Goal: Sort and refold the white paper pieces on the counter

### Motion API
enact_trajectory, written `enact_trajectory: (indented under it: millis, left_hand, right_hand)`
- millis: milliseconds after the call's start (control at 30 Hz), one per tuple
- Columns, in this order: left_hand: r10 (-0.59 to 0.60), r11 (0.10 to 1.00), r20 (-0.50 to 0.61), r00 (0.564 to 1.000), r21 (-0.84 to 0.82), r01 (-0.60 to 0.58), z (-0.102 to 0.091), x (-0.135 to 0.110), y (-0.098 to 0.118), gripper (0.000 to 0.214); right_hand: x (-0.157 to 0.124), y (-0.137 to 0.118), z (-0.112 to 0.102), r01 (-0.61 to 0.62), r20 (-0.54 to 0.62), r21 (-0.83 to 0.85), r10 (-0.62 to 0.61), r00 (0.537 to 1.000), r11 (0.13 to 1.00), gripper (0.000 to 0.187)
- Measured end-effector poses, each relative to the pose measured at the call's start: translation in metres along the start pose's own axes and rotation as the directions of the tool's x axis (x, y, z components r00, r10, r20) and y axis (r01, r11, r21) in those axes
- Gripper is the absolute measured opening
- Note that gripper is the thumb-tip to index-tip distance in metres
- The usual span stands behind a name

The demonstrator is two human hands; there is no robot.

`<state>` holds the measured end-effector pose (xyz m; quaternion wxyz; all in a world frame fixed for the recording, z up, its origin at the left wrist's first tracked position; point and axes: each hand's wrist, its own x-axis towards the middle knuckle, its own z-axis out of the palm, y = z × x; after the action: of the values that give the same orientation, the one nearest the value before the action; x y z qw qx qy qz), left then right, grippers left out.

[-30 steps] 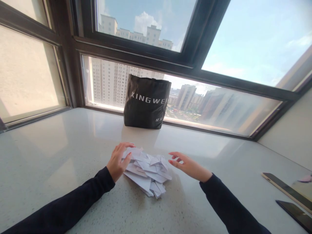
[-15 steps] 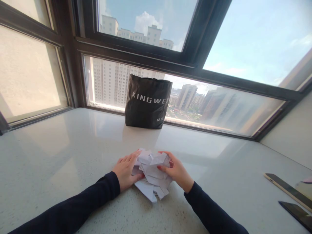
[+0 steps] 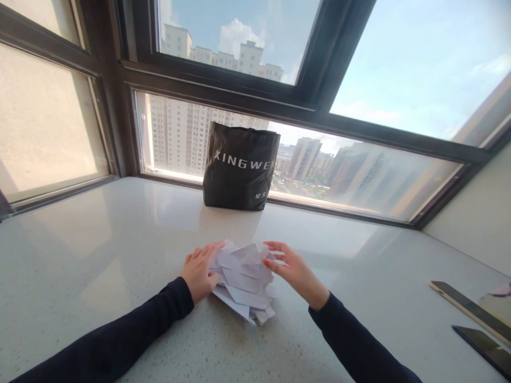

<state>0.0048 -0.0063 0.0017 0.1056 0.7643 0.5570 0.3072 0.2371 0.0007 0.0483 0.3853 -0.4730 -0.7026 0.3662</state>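
Note:
A heap of folded white paper pieces (image 3: 241, 282) lies on the pale stone counter (image 3: 99, 250) in front of me. My left hand (image 3: 198, 271) rests flat against the heap's left side, fingers stretched along the paper. My right hand (image 3: 293, 270) presses on the heap's right side with fingers extended and slightly spread. Both arms wear dark sleeves. Neither hand is wrapped round a piece.
A black bag with white lettering (image 3: 239, 166) stands at the back by the window. Two flat dark slabs, perhaps phones, lie at the far right, one light-edged (image 3: 467, 311) and one black (image 3: 485, 351). Dark window frames run along the back and left.
My hands came in from either side and squeezed the heap together; now they have eased slightly, fingers stretched flat, and the heap sits more compact than a second ago.

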Motion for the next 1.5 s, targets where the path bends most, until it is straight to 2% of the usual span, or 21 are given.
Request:
enact_trajectory:
  millis: [100, 200, 267, 367, 467, 567, 700, 767, 867, 1000, 1133, 1200, 1267, 1367, 1433, 1500]
  left_hand:
    - [-0.058, 0.994, -0.119, 0.991, -0.104, 0.046, -0.007, 0.003, -0.001, 0.058]
    - [-0.031, 0.98, -0.216, 0.976, -0.2, -0.013, -0.012, 0.004, 0.0, 0.052]
    - [0.017, 0.98, -0.186, 0.982, -0.19, -0.053, -0.011, 0.004, 0.001, 0.047]
    - [0.008, 0.995, -0.08, 0.997, -0.099, -0.016, -0.003, 0.002, 0.001, 0.04]
    - [-0.049, 0.996, 0.003, 0.999, -0.069, 0.049, 0.005, 0.001, -0.002, 0.038]
    - [-0.075, 0.99, 0.04, 0.996, -0.118, 0.079, 0.007, 0.002, -0.005, 0.038]
    - [-0.09, 0.943, -0.008, 0.996, -0.323, 0.083, 0.002, 0.005, -0.004, 0.039]
    - [-0.112, 0.906, -0.027, 0.993, -0.413, 0.091, -0.002, 0.009, -0.004, 0.039]
    - [-0.166, 0.857, -0.029, 0.986, -0.499, 0.13, -0.005, 0.015, -0.008, 0.039]
    - [-0.219, 0.786, -0.012, 0.976, -0.594, 0.169, -0.01, 0.02, -0.015, 0.039]
    - [-0.233, 0.751, 0.019, 0.972, -0.632, 0.192, -0.013, 0.019, -0.013, 0.039]
    - [-0.228, 0.747, 0.044, 0.973, -0.632, 0.204, -0.013, 0.017, -0.009, 0.039]
    - [-0.216, 0.758, 0.058, 0.975, -0.619, 0.205, -0.012, 0.016, -0.007, 0.038]
    - [-0.188, 0.797, 0.051, 0.981, -0.576, 0.183, -0.01, 0.016, -0.005, 0.036]
    - [-0.183, 0.829, 0.042, 0.982, -0.53, 0.178, -0.01, 0.016, -0.006, 0.036]
    - [-0.184, 0.862, 0.025, 0.983, -0.476, 0.174, -0.012, 0.016, -0.005, 0.036]
  right_hand:
    - [-0.001, 0.001, -0.001, -0.007, 0.021, -0.2, 0.012, 1.0, 0.98, 0.047]
    - [-0.006, -0.008, -0.005, 0.093, 0.128, -0.342, -0.052, 0.99, 0.935, 0.052]
    - [-0.012, -0.015, -0.001, 0.184, 0.265, -0.423, -0.073, 0.961, 0.887, 0.066]
    - [-0.023, -0.02, 0.013, 0.265, 0.429, -0.526, -0.017, 0.903, 0.808, 0.087]
    - [-0.031, -0.017, 0.029, 0.317, 0.485, -0.598, 0.018, 0.874, 0.736, 0.088]
    - [-0.031, -0.014, 0.037, 0.368, 0.466, -0.641, -0.039, 0.884, 0.674, 0.073]
    - [-0.027, -0.015, 0.038, 0.439, 0.45, -0.643, -0.155, 0.88, 0.628, 0.051]
    - [-0.027, -0.018, 0.035, 0.427, 0.409, -0.627, -0.191, 0.892, 0.652, 0.041]
    - [-0.026, -0.027, 0.026, 0.377, 0.322, -0.566, -0.224, 0.92, 0.733, 0.029]
    - [-0.023, -0.042, 0.009, 0.277, 0.212, -0.461, -0.198, 0.957, 0.843, 0.018]
    - [-0.018, -0.049, -0.007, 0.111, 0.079, -0.176, -0.098, 0.992, 0.978, 0.023]
    - [-0.015, -0.046, -0.01, 0.026, 0.026, -0.011, -0.026, 0.999, 1.0, 0.035]
    - [-0.011, -0.037, -0.011, -0.033, 0.021, 0.039, 0.032, 0.999, 0.999, 0.048]
    - [-0.004, -0.014, -0.011, -0.081, 0.02, -0.143, 0.084, 0.996, 0.986, 0.058]
    - [-0.001, 0.002, -0.011, -0.09, -0.04, -0.316, 0.081, 0.996, 0.945, 0.058]
    - [0.001, 0.014, -0.012, -0.073, -0.05, -0.419, 0.057, 0.997, 0.905, 0.056]
